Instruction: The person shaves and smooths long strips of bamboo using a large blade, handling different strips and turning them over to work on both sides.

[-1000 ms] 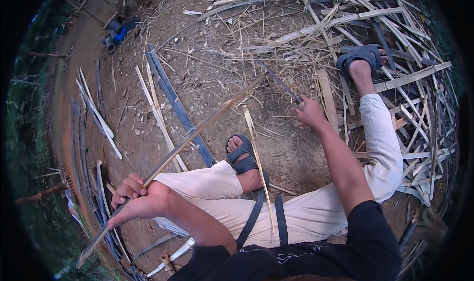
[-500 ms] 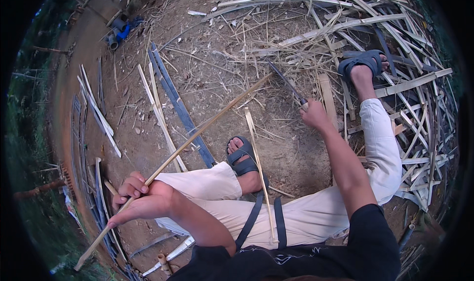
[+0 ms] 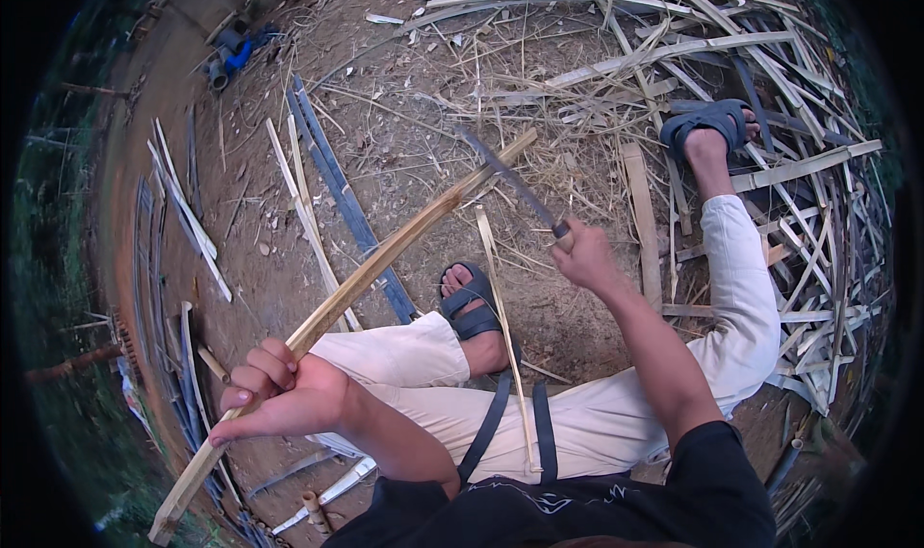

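My left hand (image 3: 289, 394) is closed round the lower part of a long, pale bamboo strip (image 3: 385, 257), which slants from the lower left up to the middle of the view. Its broad face is turned up. In my right hand (image 3: 589, 256) is the handle of a long, narrow-bladed knife (image 3: 520, 190). The blade points up and left and crosses the strip near its far end; whether it touches the strip I cannot tell. A thin split strip (image 3: 493, 288) lies across my lap, between two dark straps (image 3: 546, 433).
Dark bamboo lengths (image 3: 348, 202) and pale strips (image 3: 303, 202) lie beyond my sandalled left foot (image 3: 470, 303). A tangled heap of split strips (image 3: 808, 211) spreads right, by my other foot (image 3: 712, 129). Shavings (image 3: 616, 105) litter the earth. Pipe-like pieces with something blue (image 3: 231, 57) sit far left.
The strip has rolled in my left hand from its narrow edge to its broad face. My right hand has come left and down, bringing the knife blade across the strip.
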The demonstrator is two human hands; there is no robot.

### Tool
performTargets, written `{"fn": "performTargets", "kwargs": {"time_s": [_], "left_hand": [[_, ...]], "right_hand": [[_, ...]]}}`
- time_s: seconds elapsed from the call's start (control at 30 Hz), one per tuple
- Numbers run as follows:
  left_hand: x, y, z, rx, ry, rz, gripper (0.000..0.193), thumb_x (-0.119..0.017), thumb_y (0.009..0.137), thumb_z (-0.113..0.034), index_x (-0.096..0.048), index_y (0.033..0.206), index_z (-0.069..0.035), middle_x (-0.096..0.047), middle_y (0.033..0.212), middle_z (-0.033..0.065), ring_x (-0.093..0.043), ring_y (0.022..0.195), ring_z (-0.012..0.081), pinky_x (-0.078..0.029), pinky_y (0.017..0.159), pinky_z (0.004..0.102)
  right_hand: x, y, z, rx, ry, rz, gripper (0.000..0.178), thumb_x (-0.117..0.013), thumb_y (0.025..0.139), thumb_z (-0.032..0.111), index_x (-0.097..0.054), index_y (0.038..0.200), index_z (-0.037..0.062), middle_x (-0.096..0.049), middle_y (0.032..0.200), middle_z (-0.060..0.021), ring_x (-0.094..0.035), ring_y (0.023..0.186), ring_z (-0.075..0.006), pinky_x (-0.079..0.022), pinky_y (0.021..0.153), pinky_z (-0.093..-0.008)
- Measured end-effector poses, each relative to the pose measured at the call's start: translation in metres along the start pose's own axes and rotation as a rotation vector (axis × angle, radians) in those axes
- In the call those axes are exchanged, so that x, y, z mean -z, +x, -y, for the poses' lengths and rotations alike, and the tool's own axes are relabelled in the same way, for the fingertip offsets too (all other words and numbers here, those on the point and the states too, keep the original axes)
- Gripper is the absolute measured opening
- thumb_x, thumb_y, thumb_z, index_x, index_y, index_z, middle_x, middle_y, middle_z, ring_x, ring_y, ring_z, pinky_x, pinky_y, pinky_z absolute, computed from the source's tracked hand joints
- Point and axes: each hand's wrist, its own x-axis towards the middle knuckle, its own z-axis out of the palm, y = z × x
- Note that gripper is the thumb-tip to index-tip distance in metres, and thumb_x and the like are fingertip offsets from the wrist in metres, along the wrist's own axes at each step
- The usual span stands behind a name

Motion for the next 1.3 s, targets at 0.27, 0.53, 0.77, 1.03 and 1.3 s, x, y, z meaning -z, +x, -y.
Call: {"fn": "performTargets", "kwargs": {"time_s": [0.27, 0.53, 0.77, 1.03, 1.3], "left_hand": [[0.004, -0.001, -0.004, -0.031, -0.029, 0.055, 0.060, -0.035, 0.098, -0.069, -0.033, 0.068, -0.017, -0.016, 0.056, -0.0043, -0.011, 0.047, 0.0094, -0.009, 0.046, 0.0287], [0.005, 0.002, -0.003, -0.007, -0.024, 0.054, 0.060, -0.035, 0.097, -0.070, -0.035, 0.069, -0.016, -0.015, 0.056, -0.0042, -0.011, 0.048, 0.0095, -0.009, 0.046, 0.0282], [-0.015, -0.012, -0.009, 0.024, -0.040, 0.062, 0.062, -0.031, 0.097, -0.072, -0.031, 0.069, -0.017, -0.015, 0.055, -0.0043, -0.012, 0.047, 0.0097, -0.010, 0.047, 0.0283], [-0.010, 0.068, -0.038, 0.145, -0.119, 0.131, 0.060, -0.036, 0.098, -0.069, -0.035, 0.068, -0.017, -0.019, 0.053, -0.0051, -0.015, 0.046, 0.0089, -0.015, 0.045, 0.0268], [-0.086, 0.124, -0.059, 0.597, -0.323, 0.335, 0.057, -0.046, 0.097, -0.065, -0.039, 0.071, -0.015, -0.021, 0.055, -0.0062, -0.017, 0.046, 0.0086, -0.018, 0.044, 0.0265]], "right_hand": [[0.010, -0.038, 0.046, 0.335, -0.027, 0.061, 0.030, -0.073, 0.080, 0.023, -0.058, 0.097, 0.0034, -0.066, 0.076, -0.0229, -0.067, 0.075, -0.0420, -0.055, 0.068, -0.0490], [0.005, 0.058, -0.064, -0.169, -0.227, -0.017, 0.034, -0.071, 0.082, 0.025, -0.065, 0.105, 0.0012, -0.069, 0.094, -0.0245, -0.068, 0.092, -0.0414, -0.055, 0.082, -0.0489], [-0.012, 0.056, -0.066, -0.280, -0.180, -0.118, 0.033, -0.072, 0.082, 0.024, -0.065, 0.104, 0.0002, -0.069, 0.100, -0.0269, -0.067, 0.099, -0.0417, -0.053, 0.086, -0.0491], [-0.042, -0.010, -0.084, -0.332, -0.270, -0.287, 0.041, -0.075, 0.082, 0.023, -0.054, 0.111, 0.0015, -0.067, 0.103, -0.0231, -0.066, 0.098, -0.0425, -0.052, 0.084, -0.0505], [-0.013, -0.006, -0.083, -0.266, -0.009, -0.484, 0.060, -0.076, 0.080, 0.024, -0.051, 0.124, -0.0085, -0.046, 0.132, -0.0253, -0.047, 0.122, -0.0438, -0.036, 0.108, -0.0496]]}}
